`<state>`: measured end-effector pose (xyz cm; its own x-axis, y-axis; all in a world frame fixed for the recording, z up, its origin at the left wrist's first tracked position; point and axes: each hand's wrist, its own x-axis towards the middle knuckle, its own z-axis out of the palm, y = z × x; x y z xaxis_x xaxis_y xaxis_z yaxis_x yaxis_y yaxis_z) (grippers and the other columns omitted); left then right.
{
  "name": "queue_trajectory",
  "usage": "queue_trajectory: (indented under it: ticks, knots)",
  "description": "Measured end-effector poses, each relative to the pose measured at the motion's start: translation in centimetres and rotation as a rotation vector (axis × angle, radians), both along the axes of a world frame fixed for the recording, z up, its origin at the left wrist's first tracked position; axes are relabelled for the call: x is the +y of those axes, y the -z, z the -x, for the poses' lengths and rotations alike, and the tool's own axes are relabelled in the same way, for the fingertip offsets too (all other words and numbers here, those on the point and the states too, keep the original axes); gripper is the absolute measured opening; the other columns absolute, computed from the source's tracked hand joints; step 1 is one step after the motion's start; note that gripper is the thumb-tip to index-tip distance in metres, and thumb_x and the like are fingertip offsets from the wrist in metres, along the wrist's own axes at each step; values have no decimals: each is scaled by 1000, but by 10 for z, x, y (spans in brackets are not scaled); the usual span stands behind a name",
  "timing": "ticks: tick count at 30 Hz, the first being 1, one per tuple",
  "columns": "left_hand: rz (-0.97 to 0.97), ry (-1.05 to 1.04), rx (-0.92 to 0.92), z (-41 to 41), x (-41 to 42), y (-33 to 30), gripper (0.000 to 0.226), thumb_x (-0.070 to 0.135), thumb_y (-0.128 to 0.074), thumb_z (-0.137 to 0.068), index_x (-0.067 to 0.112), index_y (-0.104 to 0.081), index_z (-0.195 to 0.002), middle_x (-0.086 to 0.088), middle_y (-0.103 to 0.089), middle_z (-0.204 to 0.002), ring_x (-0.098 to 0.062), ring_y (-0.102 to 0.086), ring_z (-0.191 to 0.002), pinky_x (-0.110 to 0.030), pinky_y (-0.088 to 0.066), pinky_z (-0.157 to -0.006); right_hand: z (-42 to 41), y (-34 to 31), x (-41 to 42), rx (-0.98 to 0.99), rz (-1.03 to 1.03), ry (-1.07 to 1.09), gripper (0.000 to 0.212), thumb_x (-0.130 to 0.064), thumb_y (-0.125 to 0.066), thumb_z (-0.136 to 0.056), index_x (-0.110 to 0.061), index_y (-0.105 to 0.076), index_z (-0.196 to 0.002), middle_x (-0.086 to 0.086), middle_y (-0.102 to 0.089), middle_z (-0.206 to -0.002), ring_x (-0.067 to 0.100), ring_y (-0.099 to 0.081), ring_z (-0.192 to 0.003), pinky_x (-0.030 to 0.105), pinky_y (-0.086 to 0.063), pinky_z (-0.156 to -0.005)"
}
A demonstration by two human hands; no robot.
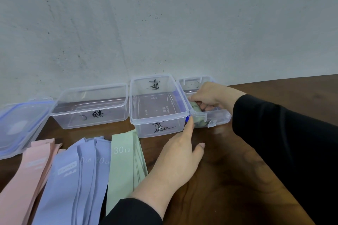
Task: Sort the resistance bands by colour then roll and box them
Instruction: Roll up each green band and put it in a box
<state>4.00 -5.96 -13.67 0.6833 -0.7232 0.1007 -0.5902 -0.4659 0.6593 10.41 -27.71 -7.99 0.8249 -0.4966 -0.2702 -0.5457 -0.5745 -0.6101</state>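
Head view: dark brown wooden counter point(228, 170) against a grey scuffed wall point(164, 14). Three clear plastic boxes with handwritten black marks stand in a row at the wall: left box point(89, 107), middle box point(157, 106), right box point(210, 115). A clear lid with blue clips point(20, 126) lies at far left, just beside the left box.

Right hand point(210, 97) reaches into the right box, fingers curled round a rolled sage-green band point(196, 109) low inside it; more green shows through the front wall.

Left hand point(179, 159) is loose and spread, fingers straight, fingertips touching the middle box's near right corner; it holds nothing.

Flat bands lie in colour groups on the near counter: pink bands point(27, 179) leftmost, lavender-blue bands point(76, 175) next, pale green bands point(124, 160) marked "30 LB" beside the left hand. Both sleeves black.
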Motion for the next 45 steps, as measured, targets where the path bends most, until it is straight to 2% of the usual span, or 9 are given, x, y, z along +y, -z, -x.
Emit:
queue_trajectory:
  ticks: [3, 6, 11, 15, 20, 24, 29, 36, 45]
  knots:
    - [13, -15, -48, 0, 3, -3, 67, 44, -47, -103, 39, -11, -159, 10, -55, -142, -6, -50, -127, -15, -37, -97, 0, -3, 2, 11, 33, -18, 36, -38, -68, -95, -7, -63, -79, 6, -64, -60, 18, -59, -49, 31, -53, -60]
    - [23, -46, -110, 1, 4, -7, 47, 43, -44, -104, 36, -41, -151, 9, -58, -139, -8, -52, -126, -21, -41, -103, 2, -8, 5, 43, 259, -72, 41, -42, -62, -97, -3, -67, -88, 13, -70, -82, 27, -62, -72, 38, -55, -75]
    - [124, -92, -134, 3, 8, -12, 31, 40, -43, -104, 32, -68, -121, 11, -72, -101, -4, -64, -92, -12, -47, -78, 20, -23, 17, -186, 344, 17, 33, -32, -58, -98, -3, -65, -84, 6, -59, -70, 24, -51, -65, 28, -39, -55]
    - [317, -172, -154, 7, 10, -16, 39, 46, -40, -100, 22, -68, -86, 8, -67, -72, -9, -62, -70, -23, -52, -66, 52, -40, 45, -563, 334, 20, 24, -34, -57, -101, -18, -71, -91, -2, -71, -86, 17, -64, -83, 27, -42, -67]
    - [540, -236, -177, 17, 24, -50, 44, 44, -43, -100, 21, -54, -64, 8, -46, -54, -13, -50, -54, -31, -42, -51, 115, -44, 113, -834, 48, 31, 22, -33, -58, -101, -28, -72, -86, -18, -70, -79, -1, -63, -75, 15, -44, -62]
    - [512, -347, -67, 14, 57, -88, 42, 44, -46, -98, 15, -60, -71, -2, -60, -60, -25, -61, -64, -41, -52, -63, 142, -10, 161, -755, -106, -107, 25, -25, -56, -102, -25, -73, -83, -3, -71, -79, 13, -65, -76, 32, -51, -70]
    - [131, -436, -87, 7, 138, -73, 19, 34, -49, -100, 28, -66, -94, 7, -66, -77, -14, -62, -75, -36, -53, -75, 148, 38, 199, -586, -101, -204, 8, -33, -65, -97, -39, -69, -98, -21, -70, -99, -4, -63, -95, 19, -50, -85]
    - [-338, -346, -294, 9, 177, -25, 43, 37, -49, -100, 31, -52, -142, 5, -64, -127, -21, -53, -120, -34, -39, -98, 152, 56, 218, -425, 113, -401, 48, -45, -64, -97, -28, -58, -141, -21, -54, -139, -3, -47, -128, 21, -35, -112]
    - [-176, -317, -248, 9, 176, -18, 38, 36, -53, -100, 33, -55, -138, 5, -66, -113, -18, -57, -110, -38, -37, -103, 155, 58, 225, -415, 115, -369, 44, -49, -64, -93, -37, -61, -135, -28, -49, -141, -3, -41, -135, 38, -32, -118]
